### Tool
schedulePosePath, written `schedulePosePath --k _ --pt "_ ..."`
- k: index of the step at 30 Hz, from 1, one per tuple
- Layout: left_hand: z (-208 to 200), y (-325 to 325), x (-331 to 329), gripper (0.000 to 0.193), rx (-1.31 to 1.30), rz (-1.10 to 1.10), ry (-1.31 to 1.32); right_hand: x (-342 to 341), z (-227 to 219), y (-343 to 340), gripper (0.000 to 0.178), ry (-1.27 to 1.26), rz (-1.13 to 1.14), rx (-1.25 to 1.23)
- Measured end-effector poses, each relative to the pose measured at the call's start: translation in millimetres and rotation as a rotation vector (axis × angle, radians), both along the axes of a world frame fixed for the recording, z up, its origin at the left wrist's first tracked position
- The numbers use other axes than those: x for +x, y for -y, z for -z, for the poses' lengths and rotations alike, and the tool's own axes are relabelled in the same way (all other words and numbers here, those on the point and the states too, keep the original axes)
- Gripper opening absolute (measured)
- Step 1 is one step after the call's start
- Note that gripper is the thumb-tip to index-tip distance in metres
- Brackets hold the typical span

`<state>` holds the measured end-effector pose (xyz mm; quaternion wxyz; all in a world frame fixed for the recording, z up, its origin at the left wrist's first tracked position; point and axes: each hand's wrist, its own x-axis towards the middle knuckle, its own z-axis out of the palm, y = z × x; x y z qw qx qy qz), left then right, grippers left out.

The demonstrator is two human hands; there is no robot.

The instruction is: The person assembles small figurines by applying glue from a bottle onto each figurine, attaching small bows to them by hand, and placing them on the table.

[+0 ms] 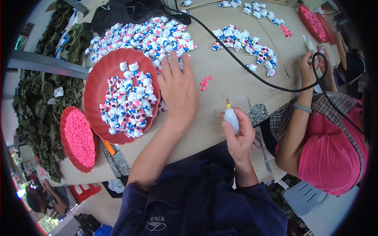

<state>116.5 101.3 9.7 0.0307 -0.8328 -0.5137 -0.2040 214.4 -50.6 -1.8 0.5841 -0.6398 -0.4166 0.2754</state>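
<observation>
The tabletop (pixel 208 126) carries all items noted. At its far left lies a heap of white-and-blue figurines (pixel 141 37), loose and in mixed orientations. A scalloped red bowl (pixel 93 98) stands on the near side of the heap and holds more of the same figurines; a smaller red dish (pixel 95 147) of pink pieces sits to the bowl's left.

Left hand (pixel 179 92): back up, beside the bowl's right rim, fingers straight and slightly apart, tips at the heap's near right edge. Contact beneath the palm is hidden. The heap lies directly ahead of this grip, which is clearly the nearer of the two.

Right hand (pixel 241 135): grip closed around a white squeeze bottle (pixel 231 120). The bottle's long axis runs away from the wearer, leaning slightly left, nozzle (pixel 227 100) foremost. A few loose pink pieces (pixel 203 88) lie beyond and left of the nozzle, just beside the left hand.
</observation>
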Motion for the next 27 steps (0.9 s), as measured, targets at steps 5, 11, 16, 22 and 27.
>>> schedulePosePath --k 5,11,16,22,27 --pt "5 7 -6 0.046 0.007 -0.031 -0.042 1 2 4 0.033 -0.003 0.01 0.016" --pt "-4 47 -16 0.042 -0.025 0.203 0.016 4 1 5 0.034 -0.044 0.061 -0.005" --pt "-9 63 -22 0.027 -0.229 0.282 0.026 6 0 7 0.034 -0.029 0.055 0.013" --pt "-20 82 -35 0.034 -0.21 0.193 -0.087 15 -6 17 0.034 -0.063 0.1 -0.004" --pt "-13 83 -69 0.056 -0.208 -0.027 -0.207 15 -3 17 0.032 -0.027 0.072 0.005"
